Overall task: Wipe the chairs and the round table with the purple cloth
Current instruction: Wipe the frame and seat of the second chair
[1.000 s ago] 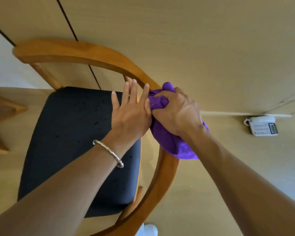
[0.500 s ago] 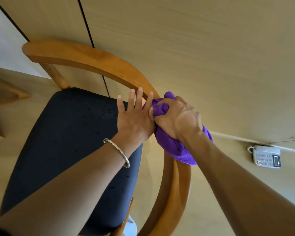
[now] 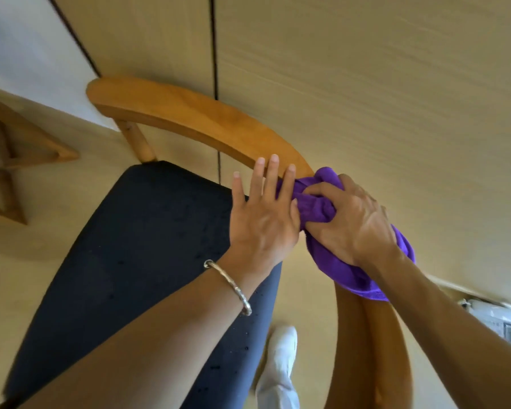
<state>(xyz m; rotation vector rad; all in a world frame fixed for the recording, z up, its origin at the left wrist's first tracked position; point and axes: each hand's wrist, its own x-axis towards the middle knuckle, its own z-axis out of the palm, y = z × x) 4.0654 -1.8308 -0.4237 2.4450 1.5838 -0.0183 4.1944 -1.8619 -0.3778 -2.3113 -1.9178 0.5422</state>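
Wiping chair rail (image 3: 189, 113) | purple cloth (image 3: 360, 261) bunched on rail at 3 o'clock, clenched in right hand (image 3: 351, 219) | left hand (image 3: 263, 219) spread flat, nothing gripped | risk: loose cloth tail could be snagged, rail underside missed.

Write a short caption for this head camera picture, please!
Right hand rubs the purple cloth along the wooden chair rail; left hand rests beside it.
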